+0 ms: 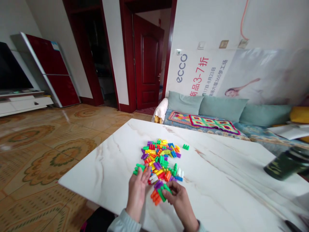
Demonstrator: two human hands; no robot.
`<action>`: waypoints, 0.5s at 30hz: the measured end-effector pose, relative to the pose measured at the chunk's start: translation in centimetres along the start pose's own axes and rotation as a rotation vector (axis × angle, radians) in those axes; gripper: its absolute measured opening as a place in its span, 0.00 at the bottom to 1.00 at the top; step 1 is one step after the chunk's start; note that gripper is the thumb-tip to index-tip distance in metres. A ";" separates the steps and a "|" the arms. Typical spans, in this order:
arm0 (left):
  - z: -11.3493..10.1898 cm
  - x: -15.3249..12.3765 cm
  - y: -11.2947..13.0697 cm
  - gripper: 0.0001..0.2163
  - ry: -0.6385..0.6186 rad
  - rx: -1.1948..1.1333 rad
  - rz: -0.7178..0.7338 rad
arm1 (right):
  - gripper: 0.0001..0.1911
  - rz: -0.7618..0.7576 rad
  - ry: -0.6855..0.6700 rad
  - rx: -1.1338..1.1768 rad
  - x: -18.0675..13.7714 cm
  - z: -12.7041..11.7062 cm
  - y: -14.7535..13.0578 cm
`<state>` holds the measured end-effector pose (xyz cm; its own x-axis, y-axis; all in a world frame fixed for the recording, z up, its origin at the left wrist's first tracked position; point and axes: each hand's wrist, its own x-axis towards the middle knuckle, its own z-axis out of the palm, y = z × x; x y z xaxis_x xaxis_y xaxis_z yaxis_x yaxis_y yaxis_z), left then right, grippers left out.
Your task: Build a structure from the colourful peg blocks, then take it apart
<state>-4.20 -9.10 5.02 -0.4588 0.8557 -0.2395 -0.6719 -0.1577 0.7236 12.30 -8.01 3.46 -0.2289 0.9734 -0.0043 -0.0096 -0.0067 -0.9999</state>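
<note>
A pile of colourful bullet-shaped plastic building blocks [157, 165] lies on the white marble-patterned table [108, 170]. My right hand [180, 196] pinches a green building block [162, 194] between thumb and fingers at the near end of the pile. Purple blocks [158, 184] and an orange block [155, 197] are right against the green one; whether they are joined to it I cannot tell. Beside the pile's left edge is my left hand [137, 188], open, its fingers stretched out. Its fingertips are close to another green block [138, 168] and partly cover the blocks behind.
One green block [185, 147] lies apart, right of the pile's far end. A dark green bottle [285, 164] stands at the table's right side. Behind the table is a sofa with pale green cushions [222, 108]. A red door [149, 64] stands ajar.
</note>
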 end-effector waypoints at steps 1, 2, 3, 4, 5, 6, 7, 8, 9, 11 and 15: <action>-0.7 0.7 0.7 0.20 0.032 -0.011 0.061 | 0.26 0.014 0.040 -0.007 0.5 -0.4 0.2; -1.2 1.1 1.3 0.20 0.026 0.008 0.093 | 0.28 0.021 0.088 -0.013 1.3 -0.7 0.3; -1.5 1.4 1.7 0.22 0.007 0.041 0.089 | 0.30 0.019 0.135 -0.016 2.1 -0.9 0.3; -1.6 1.3 1.9 0.23 -0.026 0.080 0.065 | 0.31 0.013 0.166 -0.013 3.0 -1.0 0.2; -1.5 1.1 1.8 0.24 -0.070 0.117 0.025 | 0.32 0.001 0.188 -0.002 3.9 -1.0 0.0; -1.3 0.7 1.6 0.25 -0.117 0.146 -0.019 | 0.33 -0.018 0.191 0.006 4.7 -0.9 -0.3; -1.1 0.2 1.2 0.25 -0.163 0.166 -0.053 | 0.33 -0.038 0.194 0.002 5.3 -0.7 -0.6; -0.8 -0.3 0.7 0.25 -0.203 0.177 -0.076 | 0.34 -0.060 0.201 -0.018 5.6 -0.5 -0.9; -0.6 -0.7 0.2 0.26 -0.233 0.189 -0.086 | 0.33 -0.080 0.210 -0.054 5.7 -0.3 -1.2; -0.3 -1.3 -0.5 0.27 -0.268 0.242 -0.085 | 0.29 -0.119 0.222 -0.143 5.2 0.2 -1.6; -0.4 -1.4 -1.4 0.27 -0.340 0.507 0.038 | 0.19 -0.224 0.152 -0.208 2.7 1.2 -1.4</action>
<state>-2.89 -10.29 4.09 -0.2094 0.9767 -0.0476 -0.2601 -0.0087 0.9655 10.49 -5.70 4.86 -0.0959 0.9686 0.2295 0.1591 0.2425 -0.9570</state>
